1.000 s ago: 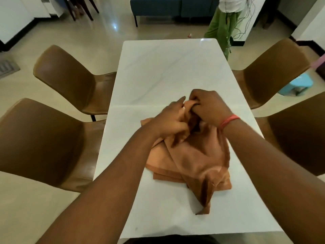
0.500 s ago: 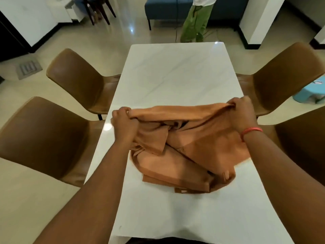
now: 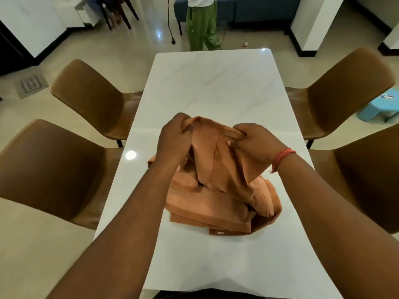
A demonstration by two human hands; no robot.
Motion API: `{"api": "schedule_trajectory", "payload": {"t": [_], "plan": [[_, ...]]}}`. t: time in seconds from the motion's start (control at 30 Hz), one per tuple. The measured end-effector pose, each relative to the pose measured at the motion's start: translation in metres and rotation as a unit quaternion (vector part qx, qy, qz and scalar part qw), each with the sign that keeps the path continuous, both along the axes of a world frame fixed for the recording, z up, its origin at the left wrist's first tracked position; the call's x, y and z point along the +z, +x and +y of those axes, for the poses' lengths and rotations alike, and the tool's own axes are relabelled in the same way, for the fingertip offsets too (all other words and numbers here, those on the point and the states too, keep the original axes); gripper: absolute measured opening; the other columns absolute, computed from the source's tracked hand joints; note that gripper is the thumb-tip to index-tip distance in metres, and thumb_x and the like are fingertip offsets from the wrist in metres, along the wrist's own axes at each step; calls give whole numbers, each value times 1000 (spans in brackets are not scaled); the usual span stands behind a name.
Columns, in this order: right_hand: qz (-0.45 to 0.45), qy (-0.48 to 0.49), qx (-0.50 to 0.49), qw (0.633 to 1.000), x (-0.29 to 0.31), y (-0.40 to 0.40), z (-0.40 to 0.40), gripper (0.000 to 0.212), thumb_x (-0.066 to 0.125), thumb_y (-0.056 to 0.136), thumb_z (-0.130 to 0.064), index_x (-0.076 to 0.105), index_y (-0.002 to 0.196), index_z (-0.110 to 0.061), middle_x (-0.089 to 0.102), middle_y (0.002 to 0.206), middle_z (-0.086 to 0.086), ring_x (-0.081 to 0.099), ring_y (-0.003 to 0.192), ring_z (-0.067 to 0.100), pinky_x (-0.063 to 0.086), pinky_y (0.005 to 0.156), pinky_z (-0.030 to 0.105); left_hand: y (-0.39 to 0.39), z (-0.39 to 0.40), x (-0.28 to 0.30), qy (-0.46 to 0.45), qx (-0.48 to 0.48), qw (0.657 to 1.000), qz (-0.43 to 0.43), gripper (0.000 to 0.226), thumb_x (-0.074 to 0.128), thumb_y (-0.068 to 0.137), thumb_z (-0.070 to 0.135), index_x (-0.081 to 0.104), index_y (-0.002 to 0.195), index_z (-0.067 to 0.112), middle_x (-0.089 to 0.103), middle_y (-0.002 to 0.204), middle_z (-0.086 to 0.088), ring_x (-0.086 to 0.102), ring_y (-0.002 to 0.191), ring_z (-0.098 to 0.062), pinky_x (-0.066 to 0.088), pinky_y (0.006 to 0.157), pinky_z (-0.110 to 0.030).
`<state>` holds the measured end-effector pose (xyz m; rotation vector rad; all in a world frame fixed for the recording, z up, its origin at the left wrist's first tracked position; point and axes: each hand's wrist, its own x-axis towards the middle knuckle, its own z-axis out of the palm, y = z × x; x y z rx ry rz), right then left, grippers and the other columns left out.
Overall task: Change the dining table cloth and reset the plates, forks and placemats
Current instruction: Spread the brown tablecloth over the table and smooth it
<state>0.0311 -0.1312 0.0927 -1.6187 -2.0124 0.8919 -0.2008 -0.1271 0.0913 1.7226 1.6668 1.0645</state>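
An orange-brown table cloth [image 3: 218, 199] lies bunched and partly folded on the near half of the white marble dining table [image 3: 216, 83]. My left hand [image 3: 174, 137] grips the cloth's upper edge on the left. My right hand [image 3: 257, 141], with a red thread at the wrist, pinches the same raised edge on the right. Both hands hold that edge lifted above the pile, close together. No plates, forks or placemats are in view.
Two brown chairs stand on the left [image 3: 90, 98] [image 3: 45, 169] and two on the right [image 3: 345, 87] [image 3: 371, 175]. A person in green trousers [image 3: 203, 24] stands past the table's far end. A blue stool [image 3: 380, 108] sits on the floor at right.
Half a second ago my hands held the cloth's edge stretched wide apart; now they have come back together near the middle, and the cloth bunches under them. The person beyond the table has shifted.
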Motion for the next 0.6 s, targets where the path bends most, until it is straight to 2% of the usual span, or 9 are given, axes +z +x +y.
{"api": "schedule_trajectory", "payload": {"t": [0.07,0.13,0.2,0.27,0.37,0.43,0.47,0.53,0.6], "plan": [[27,34,-1,999,0,-10,-3,2,67,89,-20,67,89,-21,65,84,-10,56,81,1,37,64,8,6,-2,2,11,-102,995,18,55,66,84,23,47,135,33,49,129,11,50,102,12,43,86,-7],[36,55,16,998,1,-22,-5,17,65,83,-10,67,90,-25,64,80,-17,56,79,-8,37,61,4,19,-5,12,-37,-219,974,56,71,71,80,43,35,141,46,50,128,14,55,103,11,45,84,-7],[62,64,-5,996,2,-29,-7,20,66,82,-12,63,91,-29,63,80,-19,58,79,-5,39,61,4,26,-1,19,-50,-266,948,164,46,64,84,46,50,128,41,60,106,16,60,95,-1,49,78,-22],[89,52,-45,994,3,-25,-9,17,70,84,-23,59,96,-29,63,88,-16,59,83,3,43,65,7,21,5,24,-29,-209,956,206,14,56,93,37,62,103,29,62,88,11,61,88,-13,47,73,-29],[117,-80,-31,989,-3,-20,-20,36,77,82,-25,59,113,-27,64,102,-11,60,94,9,51,80,27,7,7,23,9,-99,995,25,16,52,97,32,63,90,23,64,82,11,60,83,-2,44,72,-18],[161,-115,-89,976,-20,-23,-34,29,74,86,-28,62,113,-28,66,103,-10,62,98,15,50,84,29,1,6,22,10,-25,997,-71,13,53,98,30,64,92,23,64,88,11,60,88,0,43,73,-14],[179,-95,-141,969,-28,-26,-39,19,69,90,-31,63,108,-30,68,100,-11,63,96,17,50,80,26,-3,6,21,10,-2,998,-63,9,55,96,26,64,98,24,64,96,9,61,96,-6,42,78,-15],[191,-63,-206,958,-33,-35,-40,11,59,96,-35,65,105,-30,70,100,-8,65,96,19,50,77,20,-10,7,21,21,-32,999,27,39,63,89,19,55,127,25,53,130,2,49,125,-16,38,99,-19],[146,-43,-151,977,-25,-49,-34,23,50,96,-39,67,108,-29,71,106,-3,65,99,20,53,87,34,-11,7,23,13,-172,978,118,84,73,81,27,28,151,30,27,156,3,23,145,-16,25,114,-27]]}}
